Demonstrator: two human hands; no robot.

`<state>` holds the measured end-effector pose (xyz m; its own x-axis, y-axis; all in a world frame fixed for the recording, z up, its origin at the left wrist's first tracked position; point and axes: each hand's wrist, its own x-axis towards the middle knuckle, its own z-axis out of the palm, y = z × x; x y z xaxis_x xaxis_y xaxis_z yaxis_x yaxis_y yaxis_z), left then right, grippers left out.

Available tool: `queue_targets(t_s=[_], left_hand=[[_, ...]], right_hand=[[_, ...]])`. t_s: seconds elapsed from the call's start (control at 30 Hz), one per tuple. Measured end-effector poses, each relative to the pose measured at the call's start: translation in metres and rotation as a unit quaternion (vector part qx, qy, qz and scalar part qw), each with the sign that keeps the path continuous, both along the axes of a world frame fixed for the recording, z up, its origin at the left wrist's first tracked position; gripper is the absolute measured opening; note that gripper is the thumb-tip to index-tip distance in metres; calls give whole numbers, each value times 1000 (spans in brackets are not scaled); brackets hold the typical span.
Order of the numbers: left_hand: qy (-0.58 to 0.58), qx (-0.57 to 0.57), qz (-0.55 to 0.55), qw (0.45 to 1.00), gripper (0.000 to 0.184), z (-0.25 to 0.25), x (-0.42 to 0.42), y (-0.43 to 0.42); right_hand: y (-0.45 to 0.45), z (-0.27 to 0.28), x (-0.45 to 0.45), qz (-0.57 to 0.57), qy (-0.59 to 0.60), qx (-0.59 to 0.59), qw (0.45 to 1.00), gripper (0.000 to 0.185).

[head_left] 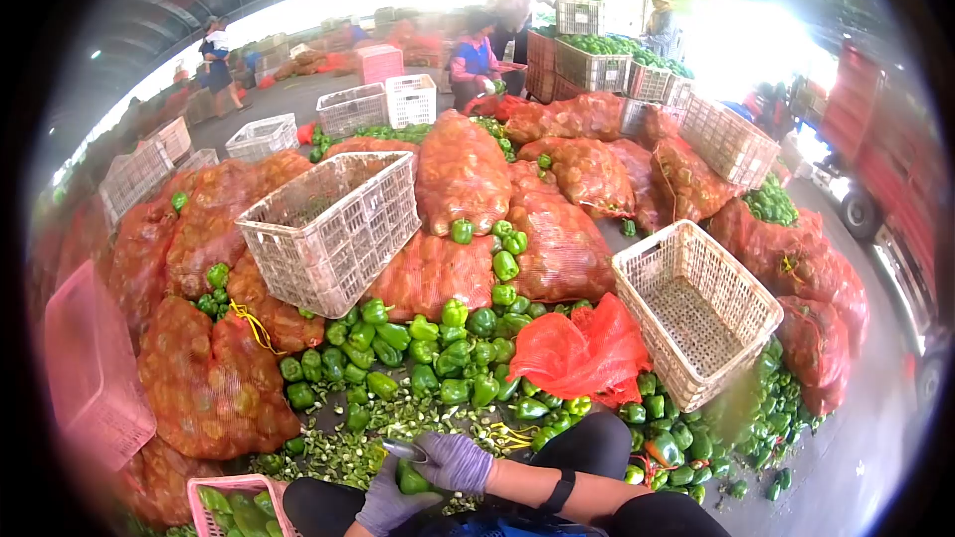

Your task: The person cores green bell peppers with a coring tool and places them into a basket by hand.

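Both of my hands wear grey-purple gloves and meet low in the centre, between my knees. My left hand (389,503) is wrapped round the lower side of a green pepper (412,478). Over that pepper, my right hand (456,461) is closed on a metal tool (405,450) whose rounded end points left. The tool's exact shape is hard to make out. Green trimmings (348,443) cover the ground just beyond my hands, with a heap of whole green peppers (453,358) behind them. A pink crate (239,484) holding peppers stands left of my knee.
Red mesh sacks (562,239) fill the middle distance. White crates (333,229) and an empty crate (696,313) rest among them. An empty red net (585,350) lies on the peppers. Farther back, a person (473,62) sits near stacked crates; a red truck (885,139) stands right.
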<state>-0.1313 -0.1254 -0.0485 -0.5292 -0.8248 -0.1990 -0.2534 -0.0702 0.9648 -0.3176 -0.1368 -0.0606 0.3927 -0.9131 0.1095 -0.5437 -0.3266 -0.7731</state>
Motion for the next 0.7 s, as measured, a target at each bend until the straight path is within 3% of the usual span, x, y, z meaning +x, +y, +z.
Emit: queue_targets(t_s=[0.03, 0.1, 0.17, 0.23, 0.37, 0.5, 0.57, 0.6, 0.7], left_hand=[[56, -31, -8, 998, 96, -9, 5, 0], [222, 155, -46, 962, 96, 4, 9, -1], [328, 302, -82, 891, 96, 13, 13, 0], [352, 340, -114, 864, 97, 5, 15, 6], [356, 341, -113, 863, 98, -13, 15, 13], [314, 277, -40, 907, 99, -31, 16, 17], [208, 149, 28, 966, 99, -36, 10, 18], [97, 12, 37, 994, 100, -31, 6, 18], [2, -91, 70, 993, 99, -26, 6, 21]], right_hand=[[-1, 7, -4, 7, -15, 14, 1000, 31], [3, 27, -9, 22, -44, 43, 998, 32], [5, 32, -8, 51, -65, 39, 996, 32], [6, 36, -5, 79, -75, 23, 994, 32], [8, 45, -5, 103, -78, 7, 992, 30], [3, 40, -7, 51, 2, 3, 999, 27], [-2, 41, -6, 17, 66, 41, 997, 25], [-4, 38, -5, 2, 83, 66, 994, 23], [-2, 30, -5, -18, 19, 47, 999, 22]])
